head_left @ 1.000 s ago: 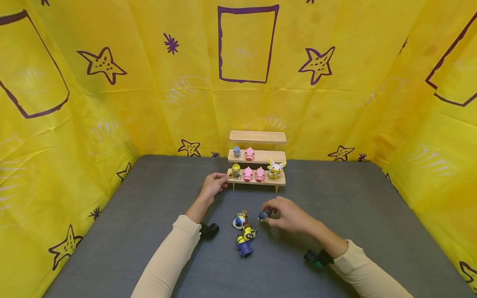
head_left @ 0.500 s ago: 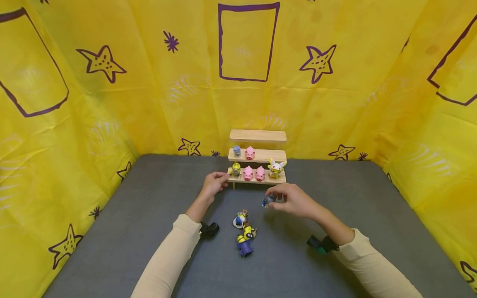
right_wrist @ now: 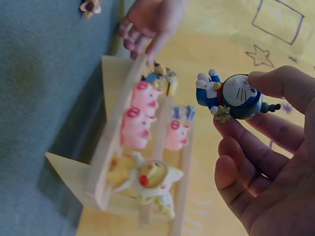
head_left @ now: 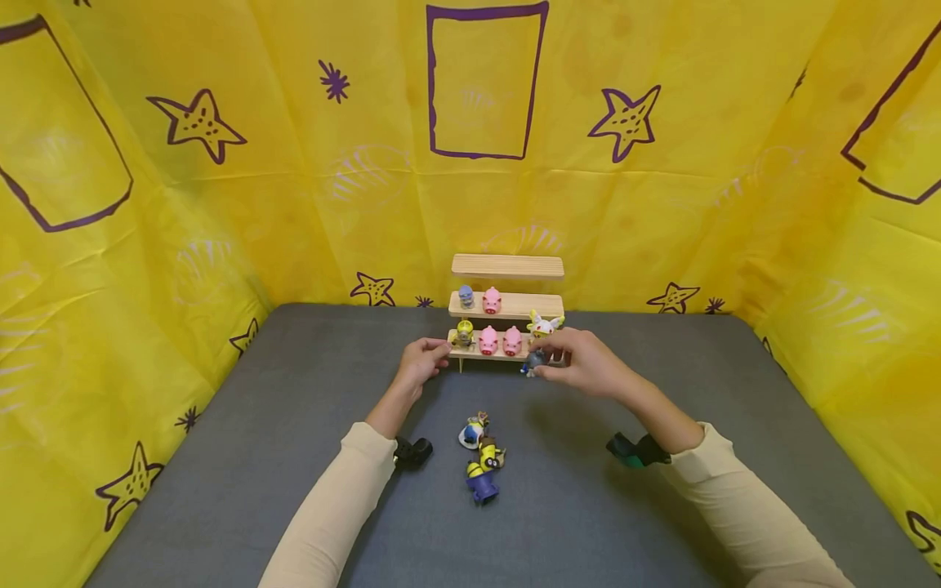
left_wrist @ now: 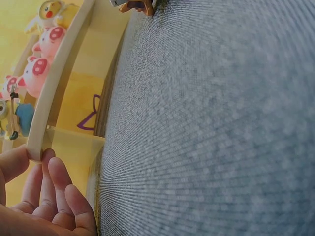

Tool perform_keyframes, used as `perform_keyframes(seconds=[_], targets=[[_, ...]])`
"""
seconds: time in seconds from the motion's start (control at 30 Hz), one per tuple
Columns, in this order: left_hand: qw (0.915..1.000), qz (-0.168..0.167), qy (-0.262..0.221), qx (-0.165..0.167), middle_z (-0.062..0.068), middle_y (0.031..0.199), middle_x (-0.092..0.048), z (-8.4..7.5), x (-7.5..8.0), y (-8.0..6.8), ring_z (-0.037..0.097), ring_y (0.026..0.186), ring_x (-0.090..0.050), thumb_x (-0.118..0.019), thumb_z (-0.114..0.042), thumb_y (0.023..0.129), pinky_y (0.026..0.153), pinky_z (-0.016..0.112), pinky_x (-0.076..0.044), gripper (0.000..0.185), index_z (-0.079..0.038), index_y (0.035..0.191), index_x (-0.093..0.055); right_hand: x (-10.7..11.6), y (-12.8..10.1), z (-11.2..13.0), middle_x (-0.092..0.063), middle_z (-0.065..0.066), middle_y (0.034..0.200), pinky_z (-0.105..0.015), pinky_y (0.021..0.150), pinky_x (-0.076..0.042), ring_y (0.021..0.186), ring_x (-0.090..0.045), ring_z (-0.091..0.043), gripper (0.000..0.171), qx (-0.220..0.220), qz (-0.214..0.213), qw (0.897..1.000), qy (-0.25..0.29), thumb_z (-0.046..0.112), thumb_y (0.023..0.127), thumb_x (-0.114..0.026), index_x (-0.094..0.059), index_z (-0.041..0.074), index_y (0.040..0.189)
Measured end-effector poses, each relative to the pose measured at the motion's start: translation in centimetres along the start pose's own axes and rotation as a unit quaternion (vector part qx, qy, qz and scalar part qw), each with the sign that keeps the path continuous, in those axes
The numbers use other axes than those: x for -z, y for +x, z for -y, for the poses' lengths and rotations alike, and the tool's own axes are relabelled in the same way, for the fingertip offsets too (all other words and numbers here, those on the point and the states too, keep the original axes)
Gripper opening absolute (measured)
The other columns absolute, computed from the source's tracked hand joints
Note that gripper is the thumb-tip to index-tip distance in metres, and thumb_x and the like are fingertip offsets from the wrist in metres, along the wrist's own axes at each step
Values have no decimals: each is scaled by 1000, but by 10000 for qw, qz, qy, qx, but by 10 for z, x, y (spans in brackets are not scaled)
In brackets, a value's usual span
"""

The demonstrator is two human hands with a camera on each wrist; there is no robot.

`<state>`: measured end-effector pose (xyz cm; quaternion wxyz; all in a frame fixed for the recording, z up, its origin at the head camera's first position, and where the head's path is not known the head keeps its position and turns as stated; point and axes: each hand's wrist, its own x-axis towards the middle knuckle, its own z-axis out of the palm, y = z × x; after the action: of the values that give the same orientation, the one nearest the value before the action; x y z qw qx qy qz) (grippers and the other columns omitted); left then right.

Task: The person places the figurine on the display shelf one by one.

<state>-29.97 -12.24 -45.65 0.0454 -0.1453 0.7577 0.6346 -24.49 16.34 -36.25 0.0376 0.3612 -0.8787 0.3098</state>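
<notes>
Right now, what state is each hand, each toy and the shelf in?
Left hand: grips the shelf's left end.
Right hand: pinches the blue cat figure, held off the table.
Wooden shelf: upright, top tier bare.
Pink pigs: standing on the bottom tier.
Toys on the table: lying loose.

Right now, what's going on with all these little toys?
A person is handling toy figures at a small wooden stepped shelf on a grey table. The right hand pinches a blue cat figure up near the lowest step; the left hand holds that step's end. Pink pigs stand on the shelf, and more figures lie on the table.
</notes>
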Motion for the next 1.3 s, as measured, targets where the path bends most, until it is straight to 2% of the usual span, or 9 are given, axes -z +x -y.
perform_keyframes(seconds=[0.33,0.57,0.77,1.0,1.3], targets=[[10000,-33,2,9,6,101,-67,1,0,0,7,70,-60,-65,-19,94,69,26,-47,26,-4,115,-65,17,11,3,-65,-1,82,-25,64,-45,71,-52,-11,24,-175,-59,9998,-52,13,85,-72,-71,6,108],[10000,2,-65,-4,6,99,-68,3,0,0,9,74,-62,-64,-19,94,71,27,-48,26,-4,115,-65,23,21,-1,-66,-4,82,-26,65,-47,73,-55,-13,25,-220,-89,9997,44,12,86,-72,-70,2,109],[10000,-28,-63,-21,5,98,-68,3,0,0,9,73,-62,-64,-20,94,70,26,-48,25,-5,115,-66,27,33,-6,-66,-6,84,-29,68,-46,76,-55,-16,27,-351,-13,9993,86,15,88,-71,-69,3,112],[10000,-4,-60,-20,5,97,-67,3,0,1,7,71,-61,-65,-20,94,69,25,-48,26,-4,115,-66,34,48,-10,-67,-10,86,-28,62,-43,76,-54,-20,29,-508,-43,9986,113,15,88,-71,-69,2,113],[9999,1,-98,-28,4,97,-67,4,1,1,8,73,-62,-64,-20,94,68,25,-48,26,-5,115,-66,40,67,-16,-66,-14,88,-28,63,-44,82,-57,-25,32,-827,-67,9965,79,17,88,-70,-67,-1,116]])
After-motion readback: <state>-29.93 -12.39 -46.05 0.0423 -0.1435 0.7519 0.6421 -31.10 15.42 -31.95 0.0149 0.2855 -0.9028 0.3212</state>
